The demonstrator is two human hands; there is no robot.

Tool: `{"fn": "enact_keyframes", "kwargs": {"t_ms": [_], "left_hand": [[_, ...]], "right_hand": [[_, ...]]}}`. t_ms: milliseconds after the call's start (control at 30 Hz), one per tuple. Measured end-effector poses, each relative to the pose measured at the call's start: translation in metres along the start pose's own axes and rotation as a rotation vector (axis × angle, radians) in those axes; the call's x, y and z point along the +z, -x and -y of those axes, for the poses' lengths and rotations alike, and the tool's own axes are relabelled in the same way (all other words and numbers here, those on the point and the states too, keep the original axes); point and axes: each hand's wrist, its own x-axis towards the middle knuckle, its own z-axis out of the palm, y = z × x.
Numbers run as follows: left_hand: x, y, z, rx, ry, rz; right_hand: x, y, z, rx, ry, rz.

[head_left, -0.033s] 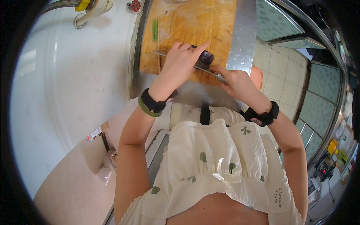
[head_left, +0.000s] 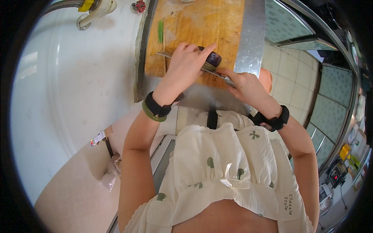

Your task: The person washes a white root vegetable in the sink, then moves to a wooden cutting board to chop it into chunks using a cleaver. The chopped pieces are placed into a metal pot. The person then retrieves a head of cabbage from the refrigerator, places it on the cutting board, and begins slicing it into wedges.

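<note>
Clearly, the right hand [head_left: 246, 88] has its fingers round the knife [head_left: 215, 72]; just beyond them lies the dark purple vegetable [head_left: 213, 59], roughly parallel, nearer the left hand [head_left: 184, 64], whose fingers overlap it, grip untellable.

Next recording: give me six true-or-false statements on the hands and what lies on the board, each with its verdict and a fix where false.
1. The right hand holds the knife. True.
2. The left hand holds the purple vegetable. True.
3. The knife's tip shows right of the left hand. False: it shows on the left.
4. The green strip lies on the board. True.
5. The green strip is right of the purple vegetable. False: it is left.
6. The board is white. False: it is yellow-brown.
</note>
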Motion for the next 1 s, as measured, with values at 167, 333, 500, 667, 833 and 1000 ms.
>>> {"fn": "enact_keyframes", "kwargs": {"t_ms": [167,333,500,667,833,1000], "left_hand": [[-0.065,0.008,-0.016,-0.028,0.007,-0.290],[-0.058,0.029,-0.001,-0.316,0.268,-0.649],[0.021,0.038,0.015,-0.251,0.174,-0.356],[0.051,0.024,0.009,-0.232,0.198,-0.326],[0.062,0.003,-0.004,-0.325,0.092,-0.275],[0.072,0.002,0.001,-0.329,0.187,-0.178]], "right_hand": [[-0.028,0.004,0.026,0.003,0.022,-0.089],[-0.044,0.011,0.025,0.168,-0.134,-0.141],[-0.051,0.018,0.019,0.223,-0.195,-0.268],[-0.057,0.025,0.015,0.206,-0.198,-0.342],[-0.058,0.028,0.012,0.247,-0.184,-0.336],[-0.050,0.028,0.005,0.267,-0.173,-0.383]]}}
